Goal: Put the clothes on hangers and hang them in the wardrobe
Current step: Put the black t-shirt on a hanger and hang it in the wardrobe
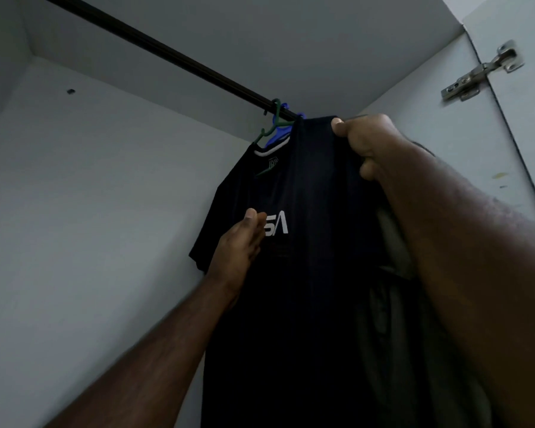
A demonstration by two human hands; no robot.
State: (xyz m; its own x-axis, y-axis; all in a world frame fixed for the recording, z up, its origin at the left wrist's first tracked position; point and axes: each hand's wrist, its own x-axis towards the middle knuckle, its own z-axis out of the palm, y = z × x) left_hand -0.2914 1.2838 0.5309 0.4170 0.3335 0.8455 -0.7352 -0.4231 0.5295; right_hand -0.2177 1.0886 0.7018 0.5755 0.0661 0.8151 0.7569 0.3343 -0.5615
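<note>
Soft, light dark fabric garment (318, 186) pinched at top edge by right hand (368, 143); left hand (241, 242) fingers straight, resting on black printed T-shirt (244, 186) hung from dark wardrobe rail (167, 54); best gripped at hanger, judged.

Below the wardrobe rail (167, 54) we see our right hand (365, 140) gripping a dark garment's (318, 242) top, our left hand (241, 242) touching the black T-shirt (229, 205), green hanger (272, 125) hooked on the rail

pale wardrobe walls (90, 196), metal door hinge (482, 72), dim light

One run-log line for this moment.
right hand grips dark garment top by rail | left hand touches hung black shirt
</note>
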